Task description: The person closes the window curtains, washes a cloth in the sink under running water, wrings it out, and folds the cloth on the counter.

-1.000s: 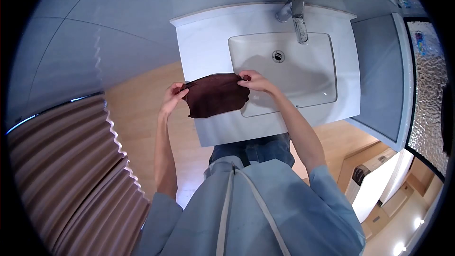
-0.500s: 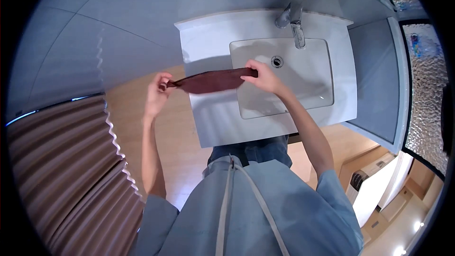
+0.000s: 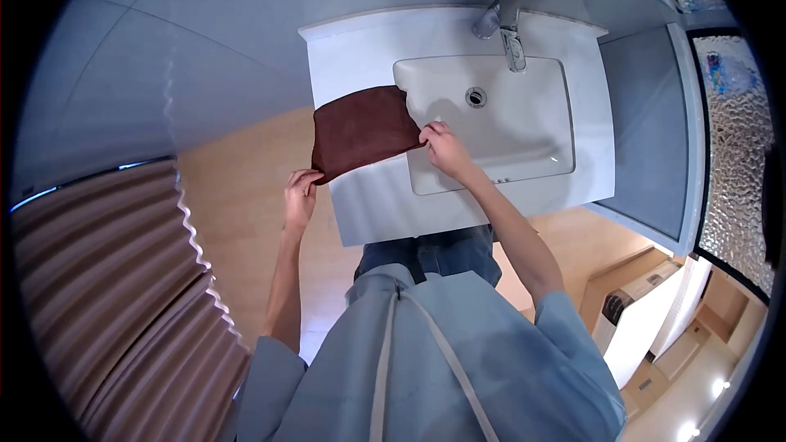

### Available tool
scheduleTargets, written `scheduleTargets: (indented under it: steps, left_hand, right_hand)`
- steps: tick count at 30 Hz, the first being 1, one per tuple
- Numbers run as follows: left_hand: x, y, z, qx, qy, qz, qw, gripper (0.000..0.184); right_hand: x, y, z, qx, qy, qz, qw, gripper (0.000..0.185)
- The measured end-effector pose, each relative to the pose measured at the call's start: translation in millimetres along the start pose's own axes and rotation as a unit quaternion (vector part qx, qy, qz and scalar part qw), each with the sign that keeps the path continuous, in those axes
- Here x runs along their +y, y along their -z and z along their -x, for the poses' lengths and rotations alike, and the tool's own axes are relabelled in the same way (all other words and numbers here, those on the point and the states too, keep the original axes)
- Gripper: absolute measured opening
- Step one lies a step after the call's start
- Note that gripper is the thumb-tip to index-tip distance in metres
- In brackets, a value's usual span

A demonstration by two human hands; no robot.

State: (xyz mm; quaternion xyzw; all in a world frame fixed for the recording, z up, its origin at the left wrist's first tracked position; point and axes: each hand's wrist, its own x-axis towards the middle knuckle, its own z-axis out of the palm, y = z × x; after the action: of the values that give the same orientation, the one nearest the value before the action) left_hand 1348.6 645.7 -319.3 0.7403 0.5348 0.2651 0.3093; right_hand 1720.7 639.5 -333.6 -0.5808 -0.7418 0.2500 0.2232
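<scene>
A dark maroon cloth is spread out over the left part of the white counter, its right side reaching the sink's edge. My left hand pinches its near left corner, just past the counter's left edge. Its near right corner is held between the fingers of my right hand, over the left side of the sink. The cloth's far edge is free of both hands.
The white counter holds a rectangular sink with a round drain. A chrome faucet stands behind it. A pleated brown curtain hangs at the left, and textured glass is at the right.
The cloth was hanging toward me, then swung up edge-on, and now lies spread away from me. Both hands have come down nearer to me since half a second ago, still gripping it.
</scene>
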Motion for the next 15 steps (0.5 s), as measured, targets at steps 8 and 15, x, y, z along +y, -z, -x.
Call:
scheduleTargets:
  steps: [8,15]
  left_hand:
    - [-46,-29,-28,0.043,0.284,0.166,0.943,0.02]
    - [-45,-33,-74,-0.084,0.453,0.416,0.784,0.03]
  right_hand:
    - [2,-14,-7,0.011,-0.408,-0.446,0.796,0.023]
    - [-19,-18,-26,0.008,-0.362,-0.348,0.865,0.038]
